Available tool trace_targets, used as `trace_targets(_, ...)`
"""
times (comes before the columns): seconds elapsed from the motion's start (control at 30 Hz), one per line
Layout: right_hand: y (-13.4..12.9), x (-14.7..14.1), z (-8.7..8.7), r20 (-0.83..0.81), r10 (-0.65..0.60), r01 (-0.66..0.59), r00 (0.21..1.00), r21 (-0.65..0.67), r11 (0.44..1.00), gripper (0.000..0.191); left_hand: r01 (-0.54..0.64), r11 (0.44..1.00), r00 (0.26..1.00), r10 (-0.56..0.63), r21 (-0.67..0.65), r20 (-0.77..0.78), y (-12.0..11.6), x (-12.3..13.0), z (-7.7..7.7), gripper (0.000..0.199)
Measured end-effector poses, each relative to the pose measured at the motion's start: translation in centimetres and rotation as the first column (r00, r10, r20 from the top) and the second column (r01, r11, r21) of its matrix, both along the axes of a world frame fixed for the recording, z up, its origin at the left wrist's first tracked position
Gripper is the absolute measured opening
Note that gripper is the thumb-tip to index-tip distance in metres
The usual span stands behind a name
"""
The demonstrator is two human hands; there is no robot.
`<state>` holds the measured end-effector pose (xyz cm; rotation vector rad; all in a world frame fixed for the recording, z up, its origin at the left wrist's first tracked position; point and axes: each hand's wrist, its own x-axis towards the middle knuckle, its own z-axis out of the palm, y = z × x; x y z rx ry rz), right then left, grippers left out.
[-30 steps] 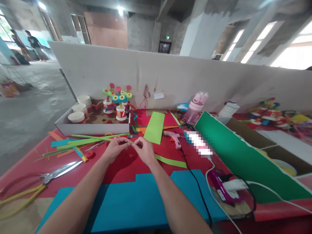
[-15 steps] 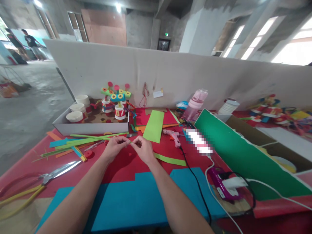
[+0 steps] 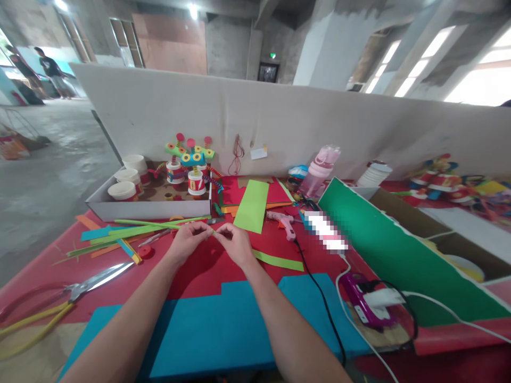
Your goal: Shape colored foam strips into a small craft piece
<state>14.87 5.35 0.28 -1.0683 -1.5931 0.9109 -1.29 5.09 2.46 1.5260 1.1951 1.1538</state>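
A pink bottle (image 3: 320, 164) stands before the white partition (image 3: 179, 109).

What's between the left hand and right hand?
Head view: a small green piece, pinched between left hand and right hand; too small to tell its shape.

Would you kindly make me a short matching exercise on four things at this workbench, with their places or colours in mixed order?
1. scissors
2. glue gun
3. small green piece
4. cup figures

A. mostly pink
B. in the white box
C. red-and-yellow-handled
D. pinched between left hand and right hand

Pairs: 1-C, 2-A, 3-D, 4-B.
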Motion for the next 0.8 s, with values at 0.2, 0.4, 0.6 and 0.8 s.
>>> trace_targets(0.2, -0.02, 0.12, 0.07, 0.005, 0.014, -0.014, 1.000, 0.001, 1.000, 0.014, -0.016, 1.000, 1.000, 0.016, -0.001, 0.008, -0.10, 0.13, 0.13, 0.022)
trace_targets(0.4, 0.11, 0.23, 0.07, -0.015, 0.013, -0.013, 1.000, -0.018, 1.000, 0.014, -0.032, 0.999, 0.999, 0.032, -0.014, 0.022, -0.03, 0.13, 0.01, 0.024)
trace_targets(0.6, 0.00, 0.11, 0.18, 0.011, -0.029, 0.029, 1.000, -0.018, 0.999, 0.012, 0.014, 0.999, 1.000, -0.013, -0.044, 0.025, -0.05, 0.26, 0.20, 0.025)
trace_targets(0.8, -0.16, -0.08, 0.29, 0.024, -0.034, 0.034, 0.999, -0.020, 0.999, 0.010, -0.007, 1.000, 1.000, 0.008, -0.025, 0.008, -0.06, 0.26, 0.12, 0.025)
